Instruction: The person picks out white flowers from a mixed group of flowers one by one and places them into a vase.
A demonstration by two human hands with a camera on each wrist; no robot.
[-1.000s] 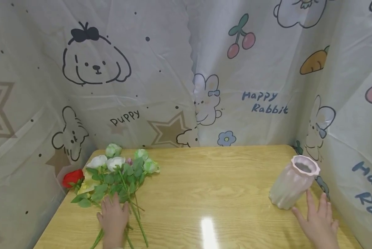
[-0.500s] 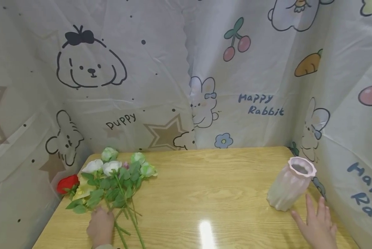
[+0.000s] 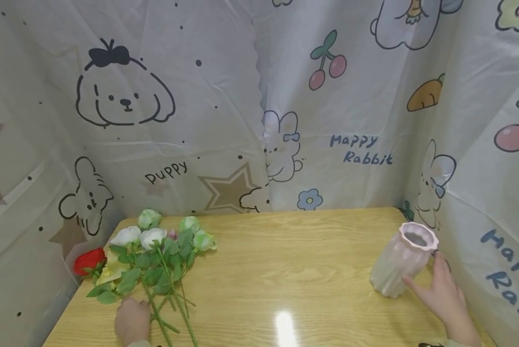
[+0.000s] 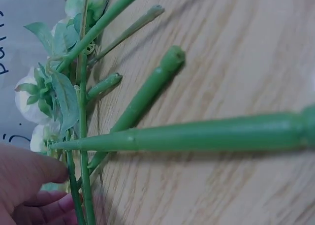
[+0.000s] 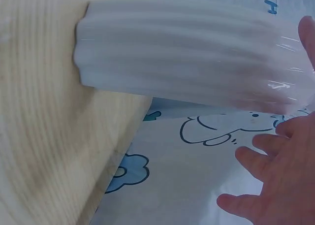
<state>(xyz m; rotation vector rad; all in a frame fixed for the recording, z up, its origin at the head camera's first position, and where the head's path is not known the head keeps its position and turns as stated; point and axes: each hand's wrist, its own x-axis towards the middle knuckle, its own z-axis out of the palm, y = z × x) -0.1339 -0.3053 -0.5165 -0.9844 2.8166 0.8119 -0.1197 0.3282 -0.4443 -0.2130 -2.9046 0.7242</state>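
Observation:
At the left of the table lies a bunch of artificial flowers (image 3: 155,250) with white, pale green, yellow and red heads on green stems. My left hand (image 3: 132,320) is at the stems just below the leaves, fingers curled. In the left wrist view, the thumb and fingers (image 4: 34,190) pinch a thin green stem (image 4: 74,185); loose stem ends cross in front. A pinkish-white ribbed vase (image 3: 400,260) stands upright at the right. My right hand (image 3: 443,294) is beside it, thumb and fingers spread around its upper part; contact is hard to tell.
The wood-grain table (image 3: 276,270) spreads between flowers and vase. Printed cloth curtains (image 3: 216,106) hang behind and along both sides. In the right wrist view, the table edge (image 5: 115,168) runs close to the vase.
My left hand has gone from spread over the stems to curled at them, shifting left and down. My right hand has come up closer around the vase. The camera view has shifted slightly.

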